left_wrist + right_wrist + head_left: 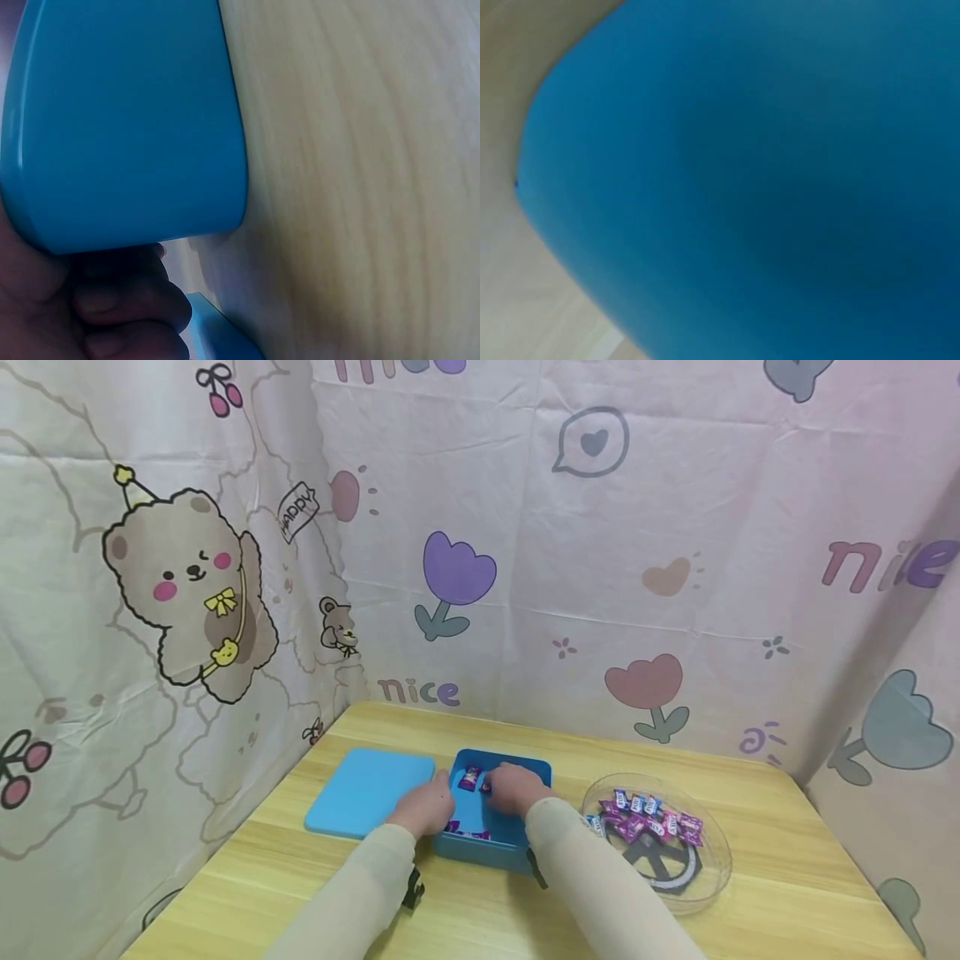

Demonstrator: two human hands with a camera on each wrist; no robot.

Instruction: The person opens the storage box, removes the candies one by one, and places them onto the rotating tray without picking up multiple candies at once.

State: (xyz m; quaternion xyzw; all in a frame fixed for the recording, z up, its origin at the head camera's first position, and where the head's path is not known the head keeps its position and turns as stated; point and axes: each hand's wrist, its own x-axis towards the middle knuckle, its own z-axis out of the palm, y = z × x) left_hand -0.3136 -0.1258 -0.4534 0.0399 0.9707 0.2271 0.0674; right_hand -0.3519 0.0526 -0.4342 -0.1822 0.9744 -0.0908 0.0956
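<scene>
An open blue box (483, 853) stands on the table, and its blue wall (127, 127) fills much of the left wrist view. My left hand (426, 806) grips the box's left side, thumb at the rim and fingers (139, 304) curled against the outside. My right hand (516, 787) reaches into the box, its fingertips pinching a small purple-wrapped candy (486, 785), mostly hidden. Beside it in the box lies another purple-wrapped candy (470, 778). More purple wrappers (474, 836) show along the near wall. The right wrist view holds only the blurred blue box (727, 165).
Left of the box lies a flat blue lid (367, 789). On the right, a round clear tray (716, 881) holds several purple, pink and blue wrapped candies (636, 824) at its far side. Printed cloth (525, 610) hangs behind the wooden table (787, 860).
</scene>
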